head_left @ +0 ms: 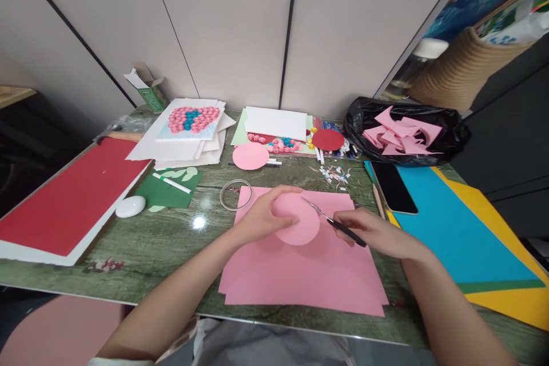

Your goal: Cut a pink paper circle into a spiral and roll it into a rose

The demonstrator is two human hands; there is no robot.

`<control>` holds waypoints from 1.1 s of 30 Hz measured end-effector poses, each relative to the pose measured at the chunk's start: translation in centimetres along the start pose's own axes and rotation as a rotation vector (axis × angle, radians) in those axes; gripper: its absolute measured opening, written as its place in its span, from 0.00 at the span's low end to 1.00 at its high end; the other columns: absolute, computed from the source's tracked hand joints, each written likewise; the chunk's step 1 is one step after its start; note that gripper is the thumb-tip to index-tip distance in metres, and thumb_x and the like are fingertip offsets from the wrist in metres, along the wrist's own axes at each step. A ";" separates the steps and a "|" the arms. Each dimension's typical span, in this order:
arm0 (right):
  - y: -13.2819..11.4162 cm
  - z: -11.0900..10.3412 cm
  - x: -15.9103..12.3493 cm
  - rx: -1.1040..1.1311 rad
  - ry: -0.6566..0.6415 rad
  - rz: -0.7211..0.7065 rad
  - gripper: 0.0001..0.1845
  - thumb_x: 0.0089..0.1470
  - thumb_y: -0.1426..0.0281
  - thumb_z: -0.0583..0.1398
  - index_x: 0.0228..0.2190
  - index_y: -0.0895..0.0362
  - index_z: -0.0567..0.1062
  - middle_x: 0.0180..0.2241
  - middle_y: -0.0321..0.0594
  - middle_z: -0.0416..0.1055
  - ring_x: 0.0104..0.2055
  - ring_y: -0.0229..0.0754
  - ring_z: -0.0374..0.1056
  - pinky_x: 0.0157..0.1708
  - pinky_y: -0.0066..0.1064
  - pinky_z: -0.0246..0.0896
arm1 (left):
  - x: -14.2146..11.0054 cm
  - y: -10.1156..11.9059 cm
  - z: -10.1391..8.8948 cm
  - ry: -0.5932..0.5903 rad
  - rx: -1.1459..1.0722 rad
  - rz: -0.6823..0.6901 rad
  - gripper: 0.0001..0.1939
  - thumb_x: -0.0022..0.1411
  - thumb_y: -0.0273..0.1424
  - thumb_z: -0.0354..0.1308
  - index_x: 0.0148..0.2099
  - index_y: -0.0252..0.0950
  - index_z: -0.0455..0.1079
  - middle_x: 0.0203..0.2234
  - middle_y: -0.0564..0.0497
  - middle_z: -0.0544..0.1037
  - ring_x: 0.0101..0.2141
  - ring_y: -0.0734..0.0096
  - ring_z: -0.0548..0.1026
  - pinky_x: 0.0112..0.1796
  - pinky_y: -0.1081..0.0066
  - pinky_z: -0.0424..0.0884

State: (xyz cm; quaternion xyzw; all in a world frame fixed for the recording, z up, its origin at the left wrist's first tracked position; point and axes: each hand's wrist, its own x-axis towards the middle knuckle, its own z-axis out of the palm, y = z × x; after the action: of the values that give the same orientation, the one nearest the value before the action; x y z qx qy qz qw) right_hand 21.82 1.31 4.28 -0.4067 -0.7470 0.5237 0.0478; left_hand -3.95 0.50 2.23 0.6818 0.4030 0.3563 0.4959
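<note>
With the pink disc (300,231) taken as the dial's centre, it is held over the pink sheets (300,283) by the left hand (266,214), gripped from 9 o'clock in a narrow pinch, the thumb laid on its face. The scissors (346,232) are held in the right hand (373,231) at 3 o'clock, fingers curled round the black handles; their tips are pointed toward 10 o'clock, over the disc's upper edge. Whether paper is caught between the blades cannot be told. The sheets' corner is overlapped by a ring (221,197) at 10 o'clock. At 11 o'clock a second disc (251,156) is laid across some pens (274,163). At 1 o'clock scraps (334,175) are scattered, with a red disc (328,139) set beyond. Pink offcuts (401,134) are heaped in a black bag (355,117) at 2 o'clock. Toward 3 o'clock a phone (394,187) is rested on a blue sheet (467,223); well apart, at 9 o'clock, a red sheet (81,194) is placed
</note>
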 end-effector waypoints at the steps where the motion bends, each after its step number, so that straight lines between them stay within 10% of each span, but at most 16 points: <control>1: 0.0 0.0 0.0 -0.008 -0.001 -0.001 0.10 0.56 0.70 0.52 0.23 0.56 0.64 0.21 0.30 0.61 0.25 0.34 0.55 0.25 0.27 0.47 | 0.0 0.0 0.0 -0.004 0.006 -0.005 0.27 0.52 0.29 0.61 0.54 0.42 0.63 0.55 0.50 0.67 0.55 0.62 0.64 0.55 0.64 0.59; 18: 0.5 -0.3 0.0 -0.085 -0.024 -0.014 0.16 0.58 0.64 0.51 0.22 0.56 0.63 0.20 0.31 0.60 0.24 0.34 0.55 0.25 0.27 0.47 | 0.0 0.2 -0.4 -0.064 0.009 -0.015 0.27 0.50 0.26 0.60 0.54 0.42 0.63 0.54 0.50 0.67 0.56 0.61 0.63 0.55 0.62 0.58; 25: 0.3 -0.1 0.2 -0.007 0.088 -0.010 0.09 0.54 0.72 0.50 0.22 0.56 0.63 0.21 0.32 0.62 0.26 0.36 0.58 0.27 0.27 0.50 | 0.4 -1.2 0.2 0.209 -0.196 -0.121 0.30 0.50 0.33 0.62 0.55 0.39 0.60 0.52 0.44 0.68 0.48 0.57 0.70 0.44 0.62 0.69; 33: -0.4 0.6 0.4 -0.022 0.142 -0.051 0.12 0.55 0.73 0.49 0.21 0.56 0.63 0.21 0.32 0.61 0.25 0.35 0.58 0.26 0.27 0.50 | 0.2 -1.3 0.6 0.247 -0.235 -0.114 0.31 0.51 0.33 0.62 0.57 0.41 0.58 0.51 0.44 0.69 0.44 0.60 0.72 0.39 0.66 0.72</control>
State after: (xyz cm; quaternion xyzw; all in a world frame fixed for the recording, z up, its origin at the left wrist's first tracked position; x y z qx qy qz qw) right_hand 21.05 1.10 4.23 -0.4240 -0.7578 0.4837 0.1095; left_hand -3.54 0.67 0.86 0.5462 0.4545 0.4532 0.5382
